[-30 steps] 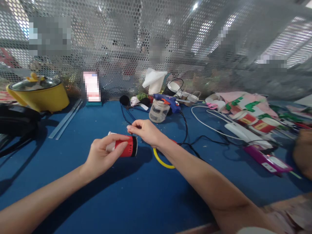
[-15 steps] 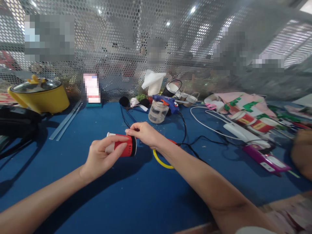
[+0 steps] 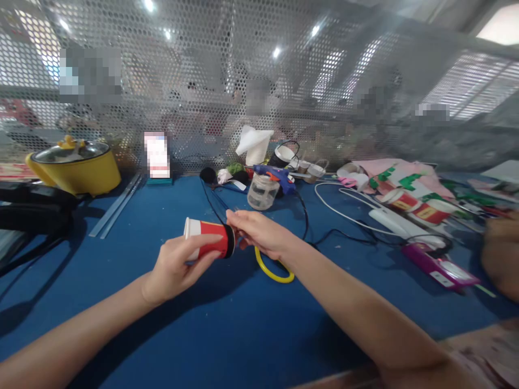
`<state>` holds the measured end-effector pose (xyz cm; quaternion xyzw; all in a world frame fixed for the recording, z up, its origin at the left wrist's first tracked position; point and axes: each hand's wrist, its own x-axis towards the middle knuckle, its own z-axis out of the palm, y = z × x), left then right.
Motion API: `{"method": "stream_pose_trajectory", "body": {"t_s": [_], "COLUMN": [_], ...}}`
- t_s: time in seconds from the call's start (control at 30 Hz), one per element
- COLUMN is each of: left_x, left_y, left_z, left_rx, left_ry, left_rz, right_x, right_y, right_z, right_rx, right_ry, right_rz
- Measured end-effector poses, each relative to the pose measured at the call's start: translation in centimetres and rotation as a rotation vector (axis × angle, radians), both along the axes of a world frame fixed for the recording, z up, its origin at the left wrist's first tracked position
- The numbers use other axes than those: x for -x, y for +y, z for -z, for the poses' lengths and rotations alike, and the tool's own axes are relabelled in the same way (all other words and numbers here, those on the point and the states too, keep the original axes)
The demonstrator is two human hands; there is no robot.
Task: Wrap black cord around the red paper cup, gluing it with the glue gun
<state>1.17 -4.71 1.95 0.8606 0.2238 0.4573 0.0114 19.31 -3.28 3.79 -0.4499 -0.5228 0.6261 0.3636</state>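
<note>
My left hand (image 3: 174, 267) is wrapped round a paper cup (image 3: 208, 236) lying on its side above the table, its white rim to the left. A red sleeve covers its middle, and a black yarn band (image 3: 230, 241) circles its base end. My right hand (image 3: 257, 231) is closed in a pinch at that end, beside the band. A black yarn strand (image 3: 210, 201) runs from a black ball of yarn (image 3: 208, 175) at the back to the pinching fingertips, which partly hide it. Beneath my right wrist lies a yellow ring (image 3: 273, 274), partly covered.
A blue glue gun (image 3: 279, 177) rests on a clear plastic jar (image 3: 263, 193). To the left are a yellow electric pot (image 3: 79, 172), clear glue sticks (image 3: 117, 208) and a phone (image 3: 157, 156). On the right lie cables, a purple power strip (image 3: 440, 267) and red-sleeved cups (image 3: 430, 212).
Both hands and the cup have shifted slightly right in the picture, as the view tilted up a little. My right fingers have moved from above the band to the cup's base end.
</note>
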Motion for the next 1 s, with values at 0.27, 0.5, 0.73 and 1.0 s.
{"method": "stream_pose_trajectory", "body": {"t_s": [0.27, 0.5, 0.73, 1.0], "left_x": [0.0, -0.5, -1.0, -0.8], "left_y": [0.4, 0.4, 0.6, 0.6], "left_z": [0.9, 0.0, -0.5, 0.2], "left_rx": [0.021, 0.834, 1.09, 0.88], "left_ry": [0.051, -0.302, -0.415, -0.247], "left_rz": [0.055, 0.088, 0.084, 0.113], "right_x": [0.7, 0.6, 0.7, 0.6], "right_y": [-1.1, -1.6, -2.6, -2.5], "right_z": [1.1, 1.5, 1.7, 1.3], "right_rx": [-0.023, -0.238, -0.473, -0.527], "right_ry": [0.315, 0.137, -0.23, -0.22], "right_rz": [0.254, 0.305, 0.227, 0.079]}}
